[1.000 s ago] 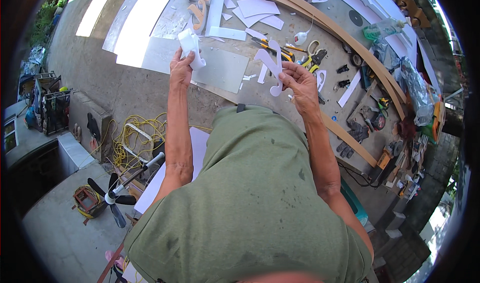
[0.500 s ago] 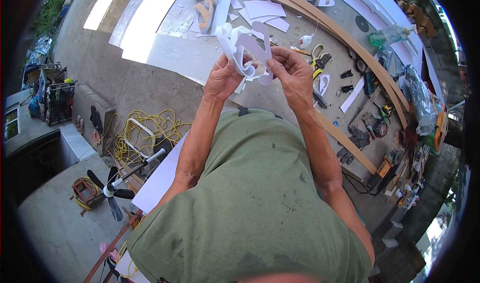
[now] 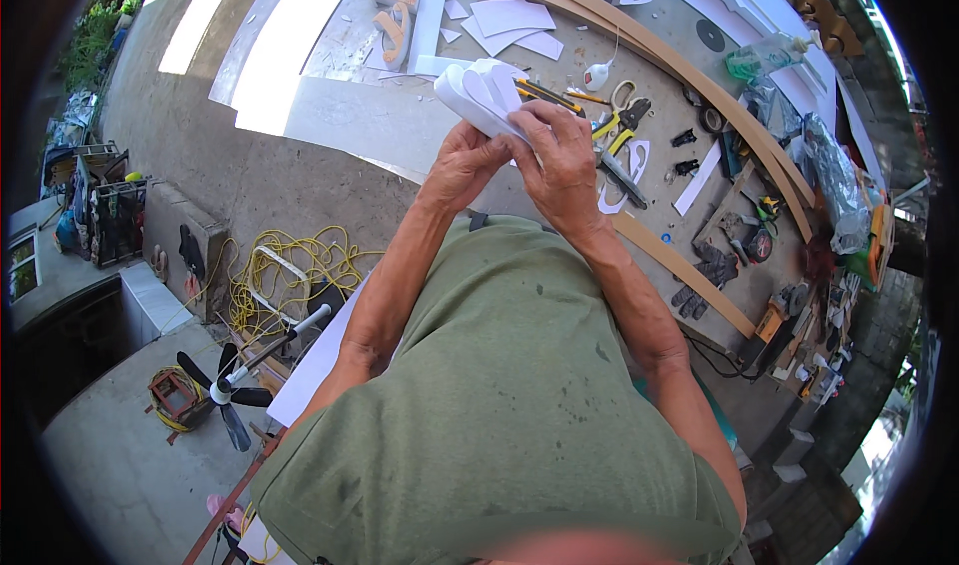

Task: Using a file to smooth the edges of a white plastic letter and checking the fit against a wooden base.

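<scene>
Up over the table, both my hands are closed on a white, curvy letter shape [image 3: 470, 93] with a deep side wall. My left hand [image 3: 460, 170] grips its near left end from below. My right hand [image 3: 561, 160] presses on its right side, fingers bent over the edge. The hands partly hide the piece, and I cannot tell how its flat face sits against the wall. Just beyond my right hand lie a yellow-and-black cutter [image 3: 551, 96], yellow-handled snips [image 3: 629, 122] and a small white bottle [image 3: 596, 75] with a thin nozzle.
White sheet offcuts [image 3: 511, 15] and brown-edged letters [image 3: 395, 27] lie at the far side. Long brown strips [image 3: 699, 90] curve across the table's right. Dark gloves [image 3: 707, 277] rest near its right edge. A tangled yellow cord [image 3: 300, 265] and a fan [image 3: 222, 390] are at left.
The flat white face in my right hand has come together with the curved wall in my left. My right hand has moved left, and the piece has turned.
</scene>
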Demonstrator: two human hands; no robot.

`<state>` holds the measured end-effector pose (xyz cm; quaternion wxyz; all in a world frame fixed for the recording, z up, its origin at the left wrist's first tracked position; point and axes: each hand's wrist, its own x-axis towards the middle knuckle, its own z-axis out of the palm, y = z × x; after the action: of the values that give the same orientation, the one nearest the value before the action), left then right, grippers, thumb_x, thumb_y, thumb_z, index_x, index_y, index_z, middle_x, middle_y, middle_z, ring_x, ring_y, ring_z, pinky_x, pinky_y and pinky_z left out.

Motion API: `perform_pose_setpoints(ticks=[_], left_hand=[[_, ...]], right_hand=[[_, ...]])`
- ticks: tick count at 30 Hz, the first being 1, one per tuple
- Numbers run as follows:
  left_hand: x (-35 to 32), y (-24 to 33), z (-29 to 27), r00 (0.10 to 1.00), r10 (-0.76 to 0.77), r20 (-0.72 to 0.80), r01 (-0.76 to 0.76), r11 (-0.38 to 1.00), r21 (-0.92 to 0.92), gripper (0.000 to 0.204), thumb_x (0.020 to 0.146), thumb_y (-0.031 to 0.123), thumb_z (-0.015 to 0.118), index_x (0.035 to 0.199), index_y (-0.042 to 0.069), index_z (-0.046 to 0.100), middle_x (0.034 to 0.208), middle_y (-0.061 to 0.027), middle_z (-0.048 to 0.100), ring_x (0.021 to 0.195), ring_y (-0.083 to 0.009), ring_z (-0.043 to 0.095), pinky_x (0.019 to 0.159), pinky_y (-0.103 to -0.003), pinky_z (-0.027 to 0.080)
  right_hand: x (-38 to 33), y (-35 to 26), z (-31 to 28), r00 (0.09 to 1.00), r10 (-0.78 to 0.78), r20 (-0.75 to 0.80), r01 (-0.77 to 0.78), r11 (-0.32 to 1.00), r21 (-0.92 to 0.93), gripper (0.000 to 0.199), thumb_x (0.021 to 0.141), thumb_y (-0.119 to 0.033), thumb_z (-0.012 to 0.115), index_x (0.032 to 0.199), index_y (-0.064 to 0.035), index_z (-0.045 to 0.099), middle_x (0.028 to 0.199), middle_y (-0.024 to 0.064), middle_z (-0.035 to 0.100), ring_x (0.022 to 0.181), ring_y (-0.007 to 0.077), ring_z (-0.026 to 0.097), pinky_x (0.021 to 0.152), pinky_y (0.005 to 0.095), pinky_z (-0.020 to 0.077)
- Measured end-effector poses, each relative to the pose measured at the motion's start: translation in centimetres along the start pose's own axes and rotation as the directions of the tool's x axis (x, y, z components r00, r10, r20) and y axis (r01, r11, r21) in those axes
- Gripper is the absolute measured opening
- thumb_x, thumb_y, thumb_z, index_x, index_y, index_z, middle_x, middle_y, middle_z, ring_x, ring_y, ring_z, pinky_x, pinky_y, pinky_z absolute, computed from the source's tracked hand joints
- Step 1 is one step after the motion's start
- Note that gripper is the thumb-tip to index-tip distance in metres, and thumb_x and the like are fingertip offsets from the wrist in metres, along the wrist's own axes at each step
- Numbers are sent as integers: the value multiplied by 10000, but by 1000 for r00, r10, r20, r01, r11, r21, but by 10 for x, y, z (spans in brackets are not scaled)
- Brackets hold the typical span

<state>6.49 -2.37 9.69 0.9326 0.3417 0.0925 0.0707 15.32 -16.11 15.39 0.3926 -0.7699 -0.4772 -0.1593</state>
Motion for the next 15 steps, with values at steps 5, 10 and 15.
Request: perform_pose_setpoints(ticks=[5, 10, 15], left_hand=[[0, 0, 4, 999, -45, 9, 45, 995, -92, 456, 973, 76, 595, 1399, 3, 450, 1339, -95, 560, 1242, -216, 536, 1089, -454, 408], [3, 7, -10, 998, -54, 9, 53, 996, 75, 560, 945, 114, 640, 1443, 15, 403, 1394, -139, 503, 1259, -260, 531, 1075, -490, 425], [-2, 24, 8, 994, 91, -64, -88, 995, 45, 649, 894, 90, 687, 1460, 38, 373, 1357, -168, 524, 1217, -301, 579, 947, -501, 559]], right_hand=[[-8, 4, 0, 994, 110, -15, -103, 962, 251, 315, 804, 20, 703, 1109, -43, 655, 1072, 116, 625, 978, 307, 608, 846, 399, 478], [-16, 6, 0, 986, 163, -19, -151, 943, 296, 305, 798, 41, 705, 1093, -29, 662, 1074, 120, 621, 973, 312, 609, 824, 394, 502], [-28, 6, -2, 985, 165, 50, -172, 944, 282, 297, 801, 26, 714, 1089, -22, 661, 1073, 121, 617, 968, 308, 610, 828, 396, 502]])
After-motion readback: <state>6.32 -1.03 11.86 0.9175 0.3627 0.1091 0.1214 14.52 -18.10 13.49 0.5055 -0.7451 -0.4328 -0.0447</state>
